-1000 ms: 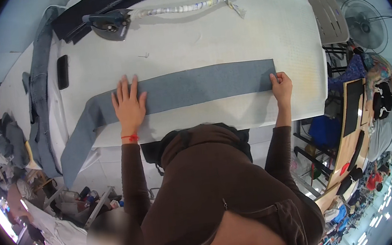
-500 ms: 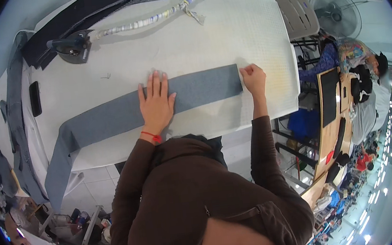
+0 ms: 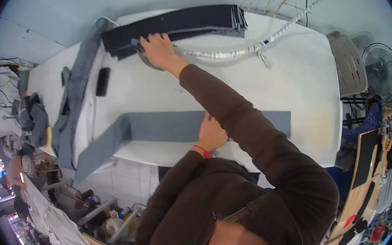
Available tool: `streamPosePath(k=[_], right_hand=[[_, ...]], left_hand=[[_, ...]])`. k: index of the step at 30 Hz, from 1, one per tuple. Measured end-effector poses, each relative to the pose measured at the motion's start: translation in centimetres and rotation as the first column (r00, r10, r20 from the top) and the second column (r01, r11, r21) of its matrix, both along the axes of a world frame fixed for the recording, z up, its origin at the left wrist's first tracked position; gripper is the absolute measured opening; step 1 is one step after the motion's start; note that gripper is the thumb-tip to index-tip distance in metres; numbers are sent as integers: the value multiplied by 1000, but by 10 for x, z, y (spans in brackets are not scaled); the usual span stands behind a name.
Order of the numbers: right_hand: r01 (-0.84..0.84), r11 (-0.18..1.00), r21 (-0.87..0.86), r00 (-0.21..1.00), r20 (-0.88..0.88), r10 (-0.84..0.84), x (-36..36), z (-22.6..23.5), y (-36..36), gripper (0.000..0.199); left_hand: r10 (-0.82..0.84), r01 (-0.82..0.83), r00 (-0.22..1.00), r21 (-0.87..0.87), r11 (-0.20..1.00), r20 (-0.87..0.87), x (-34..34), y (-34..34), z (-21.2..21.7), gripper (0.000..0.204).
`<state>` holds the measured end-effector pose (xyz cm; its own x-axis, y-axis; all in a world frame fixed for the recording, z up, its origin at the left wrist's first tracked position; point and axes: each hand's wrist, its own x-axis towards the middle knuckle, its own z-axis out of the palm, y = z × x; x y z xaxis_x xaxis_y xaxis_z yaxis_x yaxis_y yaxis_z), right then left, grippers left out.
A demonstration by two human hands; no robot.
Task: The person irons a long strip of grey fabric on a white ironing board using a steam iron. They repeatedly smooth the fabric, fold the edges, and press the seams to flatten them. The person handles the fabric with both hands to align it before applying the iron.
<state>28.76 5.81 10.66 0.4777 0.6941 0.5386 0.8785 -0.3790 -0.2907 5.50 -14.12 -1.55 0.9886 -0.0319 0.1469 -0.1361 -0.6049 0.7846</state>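
Observation:
A long grey fabric strip [image 3: 163, 127] lies across the near part of the white padded table, its left end folded and hanging over the front edge. My left hand [image 3: 212, 134] rests on this strip. My right sleeve crosses over it and hides most of its fingers. My right arm reaches across to the far left, where my right hand [image 3: 159, 51] is closed around the handle of a clothes iron [image 3: 147, 63]. The hand covers much of the iron. A wrapped hose or cord [image 3: 222, 54] runs from it toward the upper right.
Stacked dark fabric strips [image 3: 171, 23] lie behind the iron. A black phone [image 3: 102, 82] and a long grey fabric piece [image 3: 82, 82] are at the left. Beyond the table's right edge stand a beige chair [image 3: 348, 63] and a fan [image 3: 381, 69].
My right hand has left the strip's right end and taken hold of the iron at the far left. My left hand stays on the strip. The view has shifted leftward.

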Motion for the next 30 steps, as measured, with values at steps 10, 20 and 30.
streamPosePath(k=[10,20,30], right_hand=[[-12,954,-300,988,-153,-36,-27,-24,-147,65],[644,715,-273,668,-255,-699,20,-17,-564,50],[863,471,-181,505,308,-807,2,-39,-686,50]], left_hand=[[-118,57,884,146,988,452,-13,17,15,21],[-110,61,946,166,984,304,-4,15,21,27],[-65,27,988,251,968,143,83,-50,23,32]])
